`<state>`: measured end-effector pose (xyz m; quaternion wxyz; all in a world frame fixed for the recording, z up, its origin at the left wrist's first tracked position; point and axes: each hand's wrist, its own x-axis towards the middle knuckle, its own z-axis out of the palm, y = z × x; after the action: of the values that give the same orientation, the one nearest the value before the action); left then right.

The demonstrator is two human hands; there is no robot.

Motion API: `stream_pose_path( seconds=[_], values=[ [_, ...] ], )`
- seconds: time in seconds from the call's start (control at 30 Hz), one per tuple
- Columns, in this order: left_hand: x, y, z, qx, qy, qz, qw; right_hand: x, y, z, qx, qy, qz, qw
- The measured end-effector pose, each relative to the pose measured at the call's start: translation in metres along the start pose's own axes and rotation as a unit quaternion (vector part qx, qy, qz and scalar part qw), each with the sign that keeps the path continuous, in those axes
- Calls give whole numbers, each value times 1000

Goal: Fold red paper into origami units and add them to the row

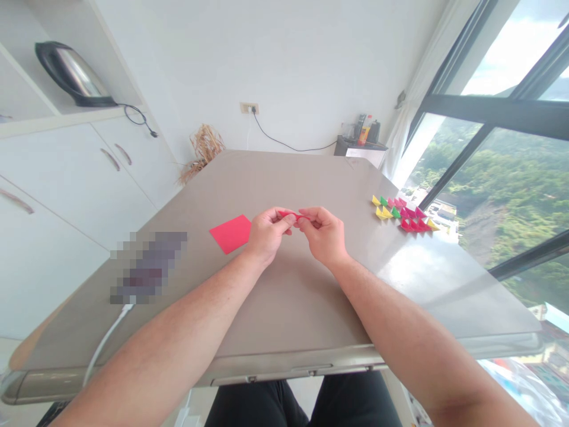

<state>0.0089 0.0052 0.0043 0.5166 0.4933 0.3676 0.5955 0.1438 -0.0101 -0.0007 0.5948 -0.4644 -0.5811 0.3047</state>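
A small folded piece of red paper (288, 214) is pinched between both hands above the middle of the table. My left hand (268, 231) is closed on its left end, thumb on top. My right hand (325, 233) grips the right end between thumb and fingers. Much of the folded paper is hidden by the fingers. Just left of my left hand lies a flat red sheet of paper (230, 233), its right part behind the hand. Toward the right side sit several small folded paper boats (413, 225) in yellow, green, pink and red, set close together in rows.
A blurred-out dark device (153, 267) with a white cable (106, 338) lies at the left of the grey table (293, 308). A kettle (77, 74) stands on a shelf at the upper left. Windows (484, 148) line the right side. Bottles (365, 129) stand beyond the far edge.
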Motion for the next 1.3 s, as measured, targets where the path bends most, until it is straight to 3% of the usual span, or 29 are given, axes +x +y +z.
stream_pose_path(
  seconds=[0.17, 0.5, 0.73, 0.93, 1.07, 1.3],
  values=[
    [1, -2, 1, -10, 38, 5, 999, 0, 1, 3, -2, -5, 3, 1000],
    [1, 0, 0, 43, 29, 12, 999, -1, -7, -3, -100, -64, 35, 992],
    [1, -5, 3, 42, 49, -4, 998, -1, -8, -1, -124, -50, 23, 991],
    [0, -5, 0, 9, -5, -41, 999, 3, -3, -5, -115, -31, 49, 992],
    [1, -4, 0, 13, 12, -49, 999, 3, -1, -5, -108, -32, 46, 993],
    [1, -8, 3, 41, 62, 21, 997, 0, -2, -1, -88, -38, 46, 994]
  ],
)
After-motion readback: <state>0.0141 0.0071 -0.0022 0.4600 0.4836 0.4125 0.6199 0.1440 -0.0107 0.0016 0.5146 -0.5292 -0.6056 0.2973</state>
